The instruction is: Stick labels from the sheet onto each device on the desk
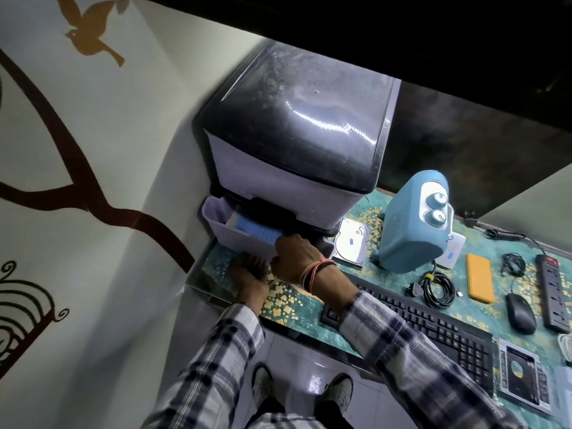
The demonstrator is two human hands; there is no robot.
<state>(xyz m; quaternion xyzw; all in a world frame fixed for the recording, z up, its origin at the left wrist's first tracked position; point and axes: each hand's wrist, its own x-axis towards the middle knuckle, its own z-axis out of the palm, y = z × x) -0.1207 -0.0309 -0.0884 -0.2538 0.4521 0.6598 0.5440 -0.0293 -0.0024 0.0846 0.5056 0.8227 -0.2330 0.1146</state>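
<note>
A big grey device with a dark lid stands at the desk's left end. Its pale tray is pulled out and holds a blue ribbed pad. My right hand grips the tray's front wall, fingers over the rim by the pad, thumb on the outside. My left hand sits low against the tray's front, fingertips hidden beneath it. A hard drive and a white box each carry a small blue label. I cannot make out a label sheet.
Right of the tray stand a blue fan heater, a yellow power bank, a coiled cable, a mouse, a power strip, a black keyboard and a drive caddy. The wall closes the left side.
</note>
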